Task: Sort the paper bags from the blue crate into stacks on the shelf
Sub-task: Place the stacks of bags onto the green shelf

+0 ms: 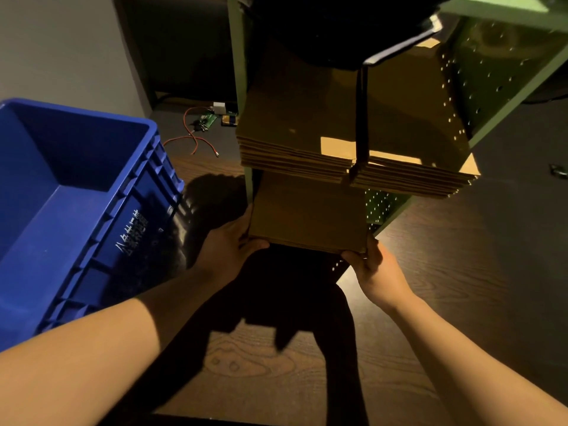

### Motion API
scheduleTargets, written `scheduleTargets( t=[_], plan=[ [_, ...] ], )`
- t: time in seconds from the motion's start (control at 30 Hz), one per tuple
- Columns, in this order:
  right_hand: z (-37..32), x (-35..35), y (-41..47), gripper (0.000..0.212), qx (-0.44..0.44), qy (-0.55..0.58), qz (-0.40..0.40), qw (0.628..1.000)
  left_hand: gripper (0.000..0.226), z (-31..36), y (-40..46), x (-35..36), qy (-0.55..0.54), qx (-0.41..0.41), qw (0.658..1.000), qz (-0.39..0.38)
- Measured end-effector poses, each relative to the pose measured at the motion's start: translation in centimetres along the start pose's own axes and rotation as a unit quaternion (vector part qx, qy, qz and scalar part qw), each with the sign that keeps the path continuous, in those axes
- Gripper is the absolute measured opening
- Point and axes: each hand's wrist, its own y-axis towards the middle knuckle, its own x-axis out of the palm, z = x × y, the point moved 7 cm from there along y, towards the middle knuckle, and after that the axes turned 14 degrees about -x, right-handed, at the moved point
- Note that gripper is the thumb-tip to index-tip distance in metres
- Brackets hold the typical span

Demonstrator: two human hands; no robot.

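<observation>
We grip the lower stack of paper bags (pixel 307 216) at its two near corners, left hand (pixel 229 244) and right hand (pixel 373 265) each clasping an edge, just below the upper stacks (pixel 295 142) on the green shelf (pixel 498 96). The flat bags look light, floppy and prone to slide apart, so we hold the bundle at opposite corners. The blue crate (pixel 61 192) left of the shelf appears emptied.

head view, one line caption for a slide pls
Both hands hold a bag stack at the lower shelf, empty crate alongside.
</observation>
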Motion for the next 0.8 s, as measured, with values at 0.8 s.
scheduleTargets(
  t=[0.8],
  plan=[
    [0.8, 0.2, 0.6, 0.004, 0.083, -0.013, -0.021, 0.996, 0.047, -0.8, 1.2, 0.7, 0.042, -0.051, 0.998, -0.016]
  ],
)
